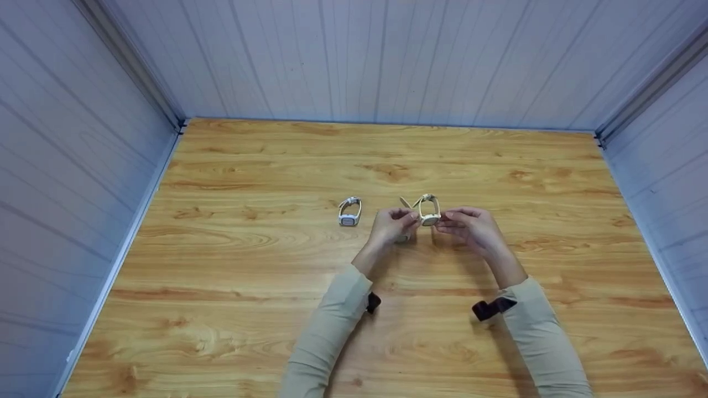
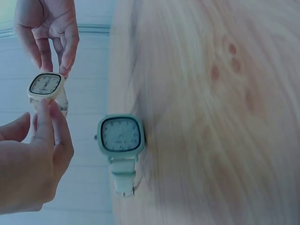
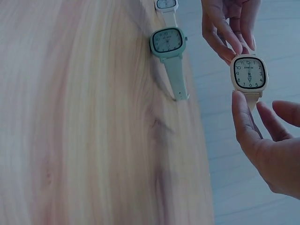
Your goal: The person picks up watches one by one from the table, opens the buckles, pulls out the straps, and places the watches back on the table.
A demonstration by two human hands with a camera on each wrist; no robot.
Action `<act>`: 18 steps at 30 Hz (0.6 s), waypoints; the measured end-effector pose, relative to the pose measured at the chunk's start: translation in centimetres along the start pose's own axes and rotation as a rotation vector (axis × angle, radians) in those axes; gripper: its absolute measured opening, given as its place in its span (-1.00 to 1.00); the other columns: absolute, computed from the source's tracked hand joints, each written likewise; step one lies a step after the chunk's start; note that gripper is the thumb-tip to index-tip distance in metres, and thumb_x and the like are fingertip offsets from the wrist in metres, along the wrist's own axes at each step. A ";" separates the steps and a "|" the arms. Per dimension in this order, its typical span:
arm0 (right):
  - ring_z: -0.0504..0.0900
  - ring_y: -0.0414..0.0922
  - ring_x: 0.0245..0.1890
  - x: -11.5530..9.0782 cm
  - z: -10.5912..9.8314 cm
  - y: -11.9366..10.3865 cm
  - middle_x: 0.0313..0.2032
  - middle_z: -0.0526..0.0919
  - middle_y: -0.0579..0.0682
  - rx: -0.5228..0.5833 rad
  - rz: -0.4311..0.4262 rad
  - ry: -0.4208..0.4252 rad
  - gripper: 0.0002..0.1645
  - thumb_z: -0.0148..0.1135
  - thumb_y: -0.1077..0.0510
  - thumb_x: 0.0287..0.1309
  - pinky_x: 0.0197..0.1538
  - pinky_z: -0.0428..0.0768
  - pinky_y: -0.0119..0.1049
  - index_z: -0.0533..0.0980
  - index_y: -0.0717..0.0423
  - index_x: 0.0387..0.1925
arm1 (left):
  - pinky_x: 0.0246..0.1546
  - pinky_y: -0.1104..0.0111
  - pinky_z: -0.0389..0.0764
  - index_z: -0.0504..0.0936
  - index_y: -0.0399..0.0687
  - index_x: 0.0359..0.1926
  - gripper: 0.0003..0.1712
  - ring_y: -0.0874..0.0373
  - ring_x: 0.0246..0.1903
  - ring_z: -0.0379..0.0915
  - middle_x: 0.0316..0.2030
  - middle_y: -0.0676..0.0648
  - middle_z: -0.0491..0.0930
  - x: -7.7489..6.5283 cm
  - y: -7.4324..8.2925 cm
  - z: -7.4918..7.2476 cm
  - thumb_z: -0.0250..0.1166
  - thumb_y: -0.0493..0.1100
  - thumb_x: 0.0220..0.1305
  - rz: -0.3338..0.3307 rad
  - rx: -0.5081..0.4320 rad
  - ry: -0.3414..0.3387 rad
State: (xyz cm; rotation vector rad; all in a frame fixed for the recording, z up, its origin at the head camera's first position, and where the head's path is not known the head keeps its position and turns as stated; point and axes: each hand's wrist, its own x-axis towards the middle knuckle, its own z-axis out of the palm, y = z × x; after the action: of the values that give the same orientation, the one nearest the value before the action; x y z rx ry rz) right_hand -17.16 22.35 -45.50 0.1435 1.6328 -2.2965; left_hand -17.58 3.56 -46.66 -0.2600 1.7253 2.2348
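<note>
A cream watch (image 1: 430, 221) with a rounded square dial is held up off the table between both hands, its strap looped behind it. My left hand (image 1: 389, 225) grips the watch's left side with its fingertips. From the right, the fingertips of my right hand (image 1: 477, 228) hold the opposite side; the index finger lies along the case in the right wrist view. Just below, a green watch (image 2: 122, 136) rests on the table, mostly hidden by the left hand in the head view. A white watch (image 1: 349, 221) stands to the left, its strap in a loop.
The wood-grain table (image 1: 221, 265) is bounded by a pale panel wall (image 1: 354, 61) at the back and similar panels on both sides. Dark wrist camera mounts (image 1: 487, 310) sit on the sleeves.
</note>
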 end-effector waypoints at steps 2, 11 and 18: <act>0.66 0.01 -0.39 0.0 0.4 0.0 -0.43 0.65 0.18 0.004 -0.008 -0.012 -0.86 0.10 0.42 0.15 -0.12 0.57 -0.12 0.59 0.34 -0.40 | -0.24 0.35 0.59 0.50 -0.57 -0.22 -0.83 0.17 -0.46 0.54 -0.48 -0.09 0.51 -0.1 0.1 -0.3 0.17 -0.47 0.16 0.020 -0.041 0.000; 0.66 0.01 -0.39 -0.5 1.8 -0.4 -0.41 0.65 0.18 0.039 -0.038 -0.082 -0.84 0.08 0.45 0.15 -0.14 0.58 -0.12 0.59 0.37 -0.38 | -0.25 0.36 0.59 0.50 -0.51 -0.30 -0.86 0.20 -0.48 0.54 -0.46 -0.10 0.54 -0.8 0.8 -1.5 0.23 -0.43 0.13 0.024 -0.088 0.009; 0.66 0.00 -0.41 -0.6 2.6 -0.2 -0.44 0.65 0.18 0.021 -0.053 -0.097 -0.87 0.11 0.45 0.11 -0.17 0.59 -0.13 0.59 0.35 -0.41 | -0.28 0.35 0.60 0.50 -0.53 -0.30 -0.86 0.21 -0.53 0.53 -0.50 -0.09 0.54 -1.4 1.3 -2.0 0.23 -0.47 0.11 0.016 -0.097 0.013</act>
State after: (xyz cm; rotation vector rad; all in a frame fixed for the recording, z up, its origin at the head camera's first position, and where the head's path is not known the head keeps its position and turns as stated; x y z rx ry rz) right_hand -16.44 20.07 -44.24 -0.0060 1.5828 -2.3223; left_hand -16.80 1.14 -45.59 -0.2839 1.6334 2.3367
